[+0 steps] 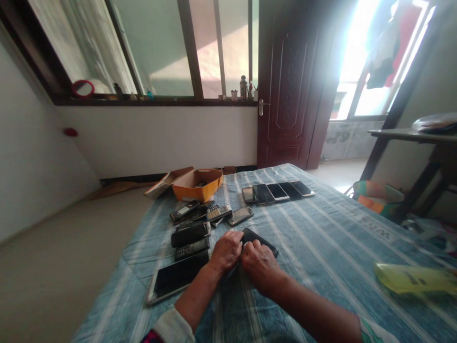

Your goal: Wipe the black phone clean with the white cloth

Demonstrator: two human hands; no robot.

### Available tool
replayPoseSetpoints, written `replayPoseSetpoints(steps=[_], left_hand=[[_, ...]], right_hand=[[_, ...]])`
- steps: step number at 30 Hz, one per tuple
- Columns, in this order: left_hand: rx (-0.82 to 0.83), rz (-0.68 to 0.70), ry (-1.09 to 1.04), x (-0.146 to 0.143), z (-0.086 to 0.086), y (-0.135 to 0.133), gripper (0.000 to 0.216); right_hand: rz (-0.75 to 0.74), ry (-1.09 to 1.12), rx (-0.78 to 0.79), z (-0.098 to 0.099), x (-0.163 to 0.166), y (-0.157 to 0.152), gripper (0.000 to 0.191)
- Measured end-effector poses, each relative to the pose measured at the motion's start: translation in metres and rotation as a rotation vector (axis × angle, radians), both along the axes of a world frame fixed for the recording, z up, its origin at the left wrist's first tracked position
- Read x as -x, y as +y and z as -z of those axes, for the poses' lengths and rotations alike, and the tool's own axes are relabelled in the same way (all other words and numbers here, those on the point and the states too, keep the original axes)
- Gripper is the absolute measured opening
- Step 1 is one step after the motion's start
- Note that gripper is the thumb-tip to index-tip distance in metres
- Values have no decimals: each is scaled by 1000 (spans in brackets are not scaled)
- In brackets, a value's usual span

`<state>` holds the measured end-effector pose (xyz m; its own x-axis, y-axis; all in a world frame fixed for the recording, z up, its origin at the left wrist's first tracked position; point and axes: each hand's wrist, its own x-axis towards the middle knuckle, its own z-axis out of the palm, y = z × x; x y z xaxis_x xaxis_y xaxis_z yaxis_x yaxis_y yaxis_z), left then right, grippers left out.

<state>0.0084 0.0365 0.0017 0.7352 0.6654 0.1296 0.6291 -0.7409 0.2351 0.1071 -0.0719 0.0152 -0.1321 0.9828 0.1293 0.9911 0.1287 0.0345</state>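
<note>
A black phone (263, 239) lies at the middle of the striped bed sheet, partly covered by both hands. My left hand (227, 250) is closed at the phone's left end, its fingers curled over the edge. My right hand (260, 263) rests against the near side with its fingers bunched together. A small pale bit shows between the two hands, too little to name. Left of my hands are a tablet (182, 275), a black phone (191, 234) and a keypad phone (193, 248). Just beyond lies a silver-edged phone (240, 216).
An orange box (198, 186) with its lid tipped open stands at the far left edge of the bed. Several phones (278, 192) lie in a row at the back, and several older ones (200, 212) are piled before the box. Yellow plastic packaging (414, 278) sits at right.
</note>
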Motion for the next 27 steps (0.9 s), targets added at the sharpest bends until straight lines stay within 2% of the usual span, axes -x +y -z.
replayPoseSetpoints(steps=[5, 13, 20, 25, 27], left_hand=[[7, 2, -33, 1, 8, -1, 30], [32, 30, -111, 5, 11, -3, 28], [63, 18, -205, -2, 20, 6, 55], [152, 102, -256, -2, 17, 8, 45], [162, 101, -255, -1, 16, 7, 45]], right_hand=[[4, -7, 47, -3, -9, -4, 19], [18, 1, 16, -4, -6, 18, 26], [-25, -44, 57, -2, -16, 15, 19], [-32, -66, 47, -3, -8, 26, 30], [-37, -58, 51, -3, -9, 24, 28]])
